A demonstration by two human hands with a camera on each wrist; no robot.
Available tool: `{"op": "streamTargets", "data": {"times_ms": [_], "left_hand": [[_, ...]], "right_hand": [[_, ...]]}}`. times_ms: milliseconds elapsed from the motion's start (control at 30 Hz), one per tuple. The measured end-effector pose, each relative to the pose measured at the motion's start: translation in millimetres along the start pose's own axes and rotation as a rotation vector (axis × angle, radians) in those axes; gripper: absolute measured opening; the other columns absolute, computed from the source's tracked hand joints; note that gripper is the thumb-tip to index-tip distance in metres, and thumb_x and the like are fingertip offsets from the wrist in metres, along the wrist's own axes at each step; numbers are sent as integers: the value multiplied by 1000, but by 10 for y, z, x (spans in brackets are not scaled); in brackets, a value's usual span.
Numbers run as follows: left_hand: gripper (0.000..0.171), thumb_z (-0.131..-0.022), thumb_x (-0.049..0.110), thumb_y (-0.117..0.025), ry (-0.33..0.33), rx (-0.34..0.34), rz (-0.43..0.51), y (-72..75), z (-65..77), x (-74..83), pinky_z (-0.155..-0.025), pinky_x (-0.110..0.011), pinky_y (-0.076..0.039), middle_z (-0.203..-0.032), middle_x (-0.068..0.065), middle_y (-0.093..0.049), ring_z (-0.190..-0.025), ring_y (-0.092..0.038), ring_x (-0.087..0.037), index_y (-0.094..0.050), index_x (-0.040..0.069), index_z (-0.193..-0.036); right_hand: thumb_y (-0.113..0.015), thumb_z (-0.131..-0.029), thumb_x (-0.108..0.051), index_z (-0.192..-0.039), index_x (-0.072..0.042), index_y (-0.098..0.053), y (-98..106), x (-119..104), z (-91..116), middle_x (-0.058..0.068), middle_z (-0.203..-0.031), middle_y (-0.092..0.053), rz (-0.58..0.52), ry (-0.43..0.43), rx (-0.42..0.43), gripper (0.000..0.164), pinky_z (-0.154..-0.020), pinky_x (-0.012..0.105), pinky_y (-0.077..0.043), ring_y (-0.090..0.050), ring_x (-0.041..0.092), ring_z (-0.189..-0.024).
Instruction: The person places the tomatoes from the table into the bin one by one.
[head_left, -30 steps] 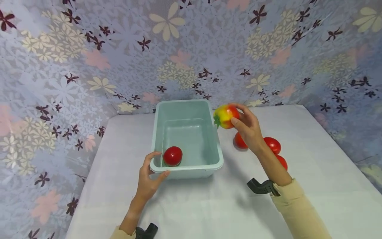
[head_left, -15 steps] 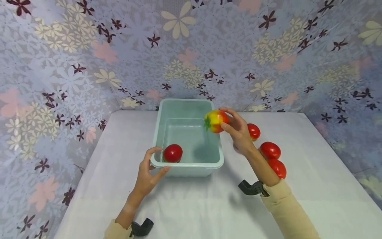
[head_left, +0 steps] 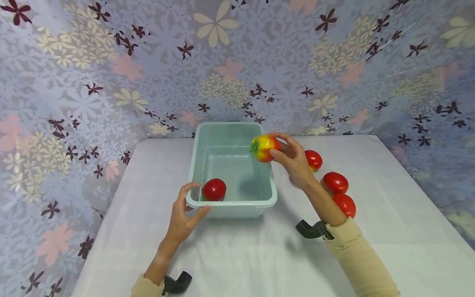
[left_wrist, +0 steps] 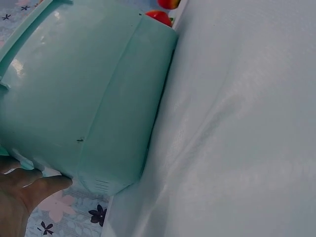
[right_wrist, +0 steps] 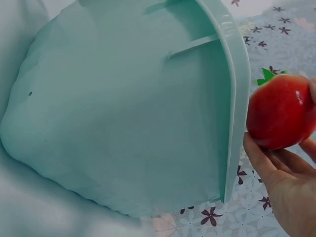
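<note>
Right hand holds a red-and-yellow fruit above the right rim of a green bin, left hand gripping its near-left corner.

The left hand holds the green bin.

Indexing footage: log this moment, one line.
right hand: holds red-yellow round fruit above right rim of pale-green rectangular bin | left hand: grips near-left corner | inside: round red fruit
</note>
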State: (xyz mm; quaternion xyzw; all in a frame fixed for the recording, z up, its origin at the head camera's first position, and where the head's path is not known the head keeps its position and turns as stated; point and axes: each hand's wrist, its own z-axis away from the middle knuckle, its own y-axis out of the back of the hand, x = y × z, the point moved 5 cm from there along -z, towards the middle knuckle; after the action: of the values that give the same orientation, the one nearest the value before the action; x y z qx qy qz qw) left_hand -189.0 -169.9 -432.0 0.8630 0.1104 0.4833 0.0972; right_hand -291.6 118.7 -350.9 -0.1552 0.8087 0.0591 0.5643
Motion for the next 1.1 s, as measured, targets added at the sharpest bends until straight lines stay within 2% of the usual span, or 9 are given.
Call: {"op": "streamTargets", "data": {"times_ms": [133,333,467,533,600,700,767,967,1100], "left_hand": [[60,-77,-1,-74,11,10,3,-6,-8,-20,-70,-30,-57,-126,-21,-59,-106,-56,-11,-47,5,-130],[60,-77,-5,-73,5,1,-8,-33,-31,-45,-70,-33,-58,-126,-25,-57,-104,-56,-14,-46,-2,-131],[59,-79,-2,-73,41,0,-16,-33,-10,-40,-72,-35,-57,-130,-21,-56,-106,-55,-14,-46,1,-131],[58,-80,1,-73,52,-1,-12,-21,1,-19,-73,-35,-57,-132,-17,-56,-108,-55,-16,-47,5,-132],[57,-81,3,-73,55,-5,0,-10,11,10,-74,-36,-57,-134,-15,-56,-111,-55,-19,-47,7,-132],[56,-82,5,-73,54,-16,14,-5,15,15,-75,-38,-57,-136,-16,-55,-113,-54,-27,-48,8,-132],[56,-82,5,-73,56,-19,13,-7,17,10,-76,-38,-57,-136,-17,-54,-114,-55,-25,-47,7,-132],[61,-79,2,-74,55,-12,0,-18,15,17,-75,-38,-57,-137,-19,-53,-116,-52,-13,-46,6,-133],[60,-80,3,-74,63,-12,-18,-11,16,1,-75,-38,-57,-138,-15,-53,-117,-52,-17,-46,7,-133]], "right_hand": [[-53,-91,4,-141,-2,-46,-14,-36,2,-4,-125,-65,51,11,-32,51,-94,28,-52,-62,16,-111],[-57,-89,1,-138,-1,-49,-1,-44,13,-7,-125,-63,112,16,-15,50,-93,26,-52,-62,14,-112],[-60,-89,1,-135,-1,-50,-21,-15,42,-4,-127,-62,141,-11,-36,47,-94,27,-52,-62,15,-112],[-62,-89,-1,-134,-1,-50,-46,-3,57,0,-129,-62,197,-19,-52,47,-97,31,-51,-60,17,-115],[-65,-89,-4,-134,-2,-51,-70,11,73,6,-132,-60,271,-27,-67,47,-102,40,-48,-57,22,-121],[-69,-88,-9,-134,-4,-53,-97,58,79,14,-137,-57,363,-22,-89,49,-109,54,-38,-51,28,-128],[-71,-87,-11,-134,-5,-54,-112,88,76,17,-137,-57,384,-15,-99,50,-112,60,-30,-50,32,-130],[-72,-87,-10,-133,-7,-55,-138,160,75,16,-134,-59,427,-4,-123,50,-113,61,-26,-52,31,-127],[-73,-86,-9,-134,-9,-55,-177,204,90,13,-135,-60,483,-8,-158,51,-112,57,-31,-53,29,-125]]}}
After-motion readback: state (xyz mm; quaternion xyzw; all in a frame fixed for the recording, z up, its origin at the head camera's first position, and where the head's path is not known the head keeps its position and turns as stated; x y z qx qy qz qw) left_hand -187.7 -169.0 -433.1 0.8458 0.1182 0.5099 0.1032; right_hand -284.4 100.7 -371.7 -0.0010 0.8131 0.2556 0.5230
